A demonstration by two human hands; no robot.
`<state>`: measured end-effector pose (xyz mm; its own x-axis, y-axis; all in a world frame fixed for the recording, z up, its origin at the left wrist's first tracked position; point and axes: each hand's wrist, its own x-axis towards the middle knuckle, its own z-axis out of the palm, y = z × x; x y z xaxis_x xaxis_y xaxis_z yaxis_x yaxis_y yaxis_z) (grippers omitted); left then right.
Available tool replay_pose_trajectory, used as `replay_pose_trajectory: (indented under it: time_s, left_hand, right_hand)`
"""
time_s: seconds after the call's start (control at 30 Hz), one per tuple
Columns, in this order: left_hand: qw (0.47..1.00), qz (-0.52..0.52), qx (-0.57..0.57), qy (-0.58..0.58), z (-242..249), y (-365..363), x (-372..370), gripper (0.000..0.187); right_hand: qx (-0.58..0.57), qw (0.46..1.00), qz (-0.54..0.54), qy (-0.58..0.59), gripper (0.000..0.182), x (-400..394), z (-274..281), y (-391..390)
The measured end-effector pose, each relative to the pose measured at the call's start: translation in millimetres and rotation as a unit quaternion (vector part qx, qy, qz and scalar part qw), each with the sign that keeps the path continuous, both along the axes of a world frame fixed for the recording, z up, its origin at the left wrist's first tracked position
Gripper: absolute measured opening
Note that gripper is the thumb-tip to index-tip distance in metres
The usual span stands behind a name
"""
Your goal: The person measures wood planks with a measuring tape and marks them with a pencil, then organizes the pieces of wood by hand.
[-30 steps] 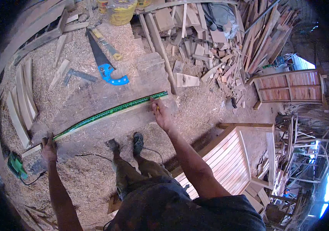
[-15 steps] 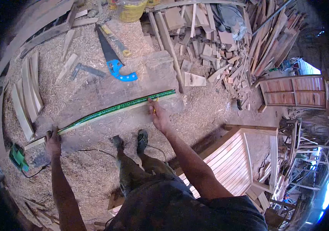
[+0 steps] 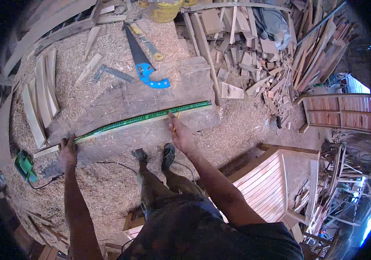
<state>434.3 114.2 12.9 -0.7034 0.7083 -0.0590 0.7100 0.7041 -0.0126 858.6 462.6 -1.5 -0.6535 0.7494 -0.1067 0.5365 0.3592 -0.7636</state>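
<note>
A long green measuring tape (image 3: 137,118) with dark markings lies along a thin wooden strip (image 3: 46,151) on a broad worn board (image 3: 120,99). My left hand (image 3: 68,152) is closed on the tape's left end, pressing at the wooden strip, which sticks out beyond it. My right hand (image 3: 181,136) holds a slim yellow pencil (image 3: 175,128); its fingertips touch the tape right of the middle. Beyond the tape lie a handsaw (image 3: 151,77) with a blue handle and a dark try square (image 3: 114,73).
Wood shavings cover the ground. A green power tool (image 3: 25,167) with a cord sits at left, near several loose slats (image 3: 42,93). A yellow bucket (image 3: 165,11) stands at the back, offcuts (image 3: 248,60) pile at right. A slatted wooden frame (image 3: 261,184) stands beside my right arm.
The whole view has shifted, so most things appear farther right. My right hand has slid slightly left along the tape. My left hand keeps its place at the tape's left end.
</note>
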Motion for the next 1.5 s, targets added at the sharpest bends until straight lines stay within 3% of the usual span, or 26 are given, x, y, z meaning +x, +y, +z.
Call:
replay_pose_trajectory:
  time_s: [0.07,0.27,0.37,0.5,0.6,0.77,0.87,0.97,1.17,1.5]
  left_hand:
    - [1.0,0.001,-0.003,0.013,0.4,1.0,4.5,0.05]
    - [1.0,0.009,0.005,-0.004,2.9,2.0,5.4,0.052]
    - [0.997,0.041,-0.061,-0.038,14.1,8.2,6.5,0.055]
    - [0.995,0.058,-0.084,-0.005,20.3,13.7,13.2,0.055]
    - [0.999,0.037,-0.015,0.008,11.0,9.0,12.4,0.051]
    - [0.999,0.031,-0.014,0.01,9.2,6.1,12.7,0.05]
    - [0.999,0.036,-0.011,0.001,8.9,5.7,12.2,0.051]
    - [0.999,0.036,0.0,-0.001,0.4,0.9,8.8,0.053]
    - [0.998,0.064,-0.028,-0.006,7.9,6.1,12.6,0.055]
    - [0.997,0.069,-0.022,-0.012,-0.3,2.5,8.4,0.053]
  right_hand:
    - [0.027,0.999,-0.002,0.048,0.046,1.6,-10.4,-2.2]
    - [-0.004,1.0,0.019,-0.024,0.046,-11.0,10.9,-10.3]
    - [-0.022,0.997,0.067,-0.013,0.046,-28.3,35.1,-20.9]
    - [0.003,0.999,0.046,0.024,0.05,-32.7,2.8,-31.0]
    - [0.005,0.999,0.038,0.01,0.052,-32.2,-0.1,-32.1]
    - [0.028,0.995,0.066,-0.074,0.056,-42.4,1.6,-38.9]
    - [0.043,0.993,0.11,-0.028,0.063,-54.1,8.5,-47.0]
    - [0.055,0.989,0.103,-0.086,0.072,-58.1,-2.4,-53.9]
    - [0.055,0.992,0.107,-0.049,0.086,-56.9,-5.4,-54.7]
    - [0.056,0.992,0.102,-0.048,0.085,-57.0,-7.6,-55.4]
